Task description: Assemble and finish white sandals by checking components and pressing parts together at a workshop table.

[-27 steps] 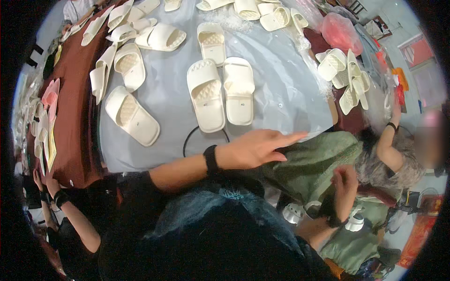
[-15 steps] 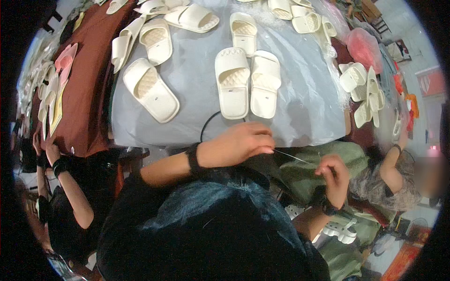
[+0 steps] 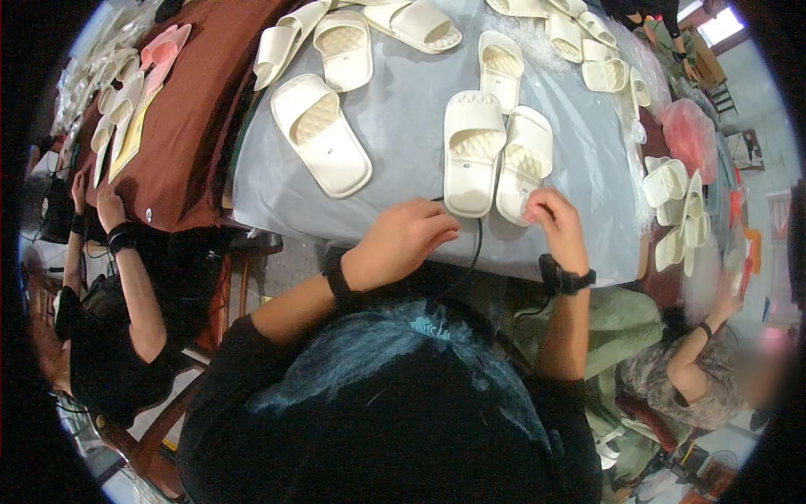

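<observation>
A pair of cream slide slippers lies side by side near the front edge of the grey-covered table, a left slipper (image 3: 470, 181) and a right slipper (image 3: 527, 160). Just short of the left slipper is my left hand (image 3: 403, 242), its fingers bent and pressed together; whatever they hold is hidden. My right hand (image 3: 561, 225) is at the heel end of the right slipper, thumb and forefinger pinched. I cannot make out anything in that pinch, nor whether the fingertips touch the slipper. A black cord (image 3: 478, 248) hangs over the table edge between my hands.
More cream slippers lie around, such as a single slipper (image 3: 321, 139) to the left and a pile (image 3: 579, 38) at the far right. A brown-covered table (image 3: 197, 109) adjoins on the left. Co-workers sit on both sides, one in a black shirt (image 3: 109, 336). Green cloth (image 3: 588, 328) hangs at right.
My right hand has moved up and inward from over the green cloth to the right slipper. The thin thread-like line stretched between my hands no longer shows. The view has shifted, so the table sits further right.
</observation>
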Demonstrator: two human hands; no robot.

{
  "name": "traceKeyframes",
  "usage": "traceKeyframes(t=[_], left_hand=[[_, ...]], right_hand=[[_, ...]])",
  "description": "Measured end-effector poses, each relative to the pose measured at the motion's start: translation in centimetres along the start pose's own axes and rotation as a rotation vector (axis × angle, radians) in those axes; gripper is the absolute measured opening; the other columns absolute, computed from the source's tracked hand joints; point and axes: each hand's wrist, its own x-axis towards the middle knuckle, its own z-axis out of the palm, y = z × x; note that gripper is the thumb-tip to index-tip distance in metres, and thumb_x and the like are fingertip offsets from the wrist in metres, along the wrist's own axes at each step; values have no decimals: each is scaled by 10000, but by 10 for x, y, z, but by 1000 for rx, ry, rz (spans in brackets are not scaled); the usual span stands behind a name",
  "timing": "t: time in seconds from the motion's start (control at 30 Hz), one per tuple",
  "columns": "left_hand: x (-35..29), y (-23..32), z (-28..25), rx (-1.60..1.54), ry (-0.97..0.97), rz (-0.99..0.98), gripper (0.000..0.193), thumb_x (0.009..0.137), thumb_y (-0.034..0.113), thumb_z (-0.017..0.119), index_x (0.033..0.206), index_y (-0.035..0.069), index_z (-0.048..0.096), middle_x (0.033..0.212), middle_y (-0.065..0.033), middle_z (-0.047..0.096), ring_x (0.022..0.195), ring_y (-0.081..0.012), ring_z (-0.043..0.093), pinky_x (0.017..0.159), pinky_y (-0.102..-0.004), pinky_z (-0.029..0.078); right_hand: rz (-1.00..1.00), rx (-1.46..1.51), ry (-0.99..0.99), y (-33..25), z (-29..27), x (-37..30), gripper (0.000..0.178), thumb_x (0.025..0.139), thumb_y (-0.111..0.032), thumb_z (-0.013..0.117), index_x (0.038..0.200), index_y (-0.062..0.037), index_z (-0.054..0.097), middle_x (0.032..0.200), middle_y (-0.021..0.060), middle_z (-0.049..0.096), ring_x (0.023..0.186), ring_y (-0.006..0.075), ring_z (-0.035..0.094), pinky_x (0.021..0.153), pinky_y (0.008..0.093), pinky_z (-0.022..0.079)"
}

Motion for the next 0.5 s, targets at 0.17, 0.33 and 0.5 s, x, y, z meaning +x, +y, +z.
traceKeyframes(t=[0.17,0.33,0.5], left_hand=[[14,-12,14,20,19,-8,113,853,118,631,917,27,652,888,-136,638,854,-330,609,730,-419,501],[45,-24,25,176,-5,-50,122,869,155,611,883,35,631,867,-115,631,845,-325,604,725,-420,498],[63,-23,32,359,36,-34,110,865,161,609,841,54,620,817,-101,611,807,-313,601,708,-424,494]], right_hand=[[-103,-244,-19,12,-6,27,52,874,33,567,920,33,591,910,96,625,791,203,616,723,277,492],[-126,-205,30,15,-8,35,167,867,31,573,1018,3,639,1053,132,645,920,252,637,819,308,505],[-112,-332,120,6,-9,28,237,862,34,573,1079,-21,648,1133,147,634,1004,292,631,873,324,502]])
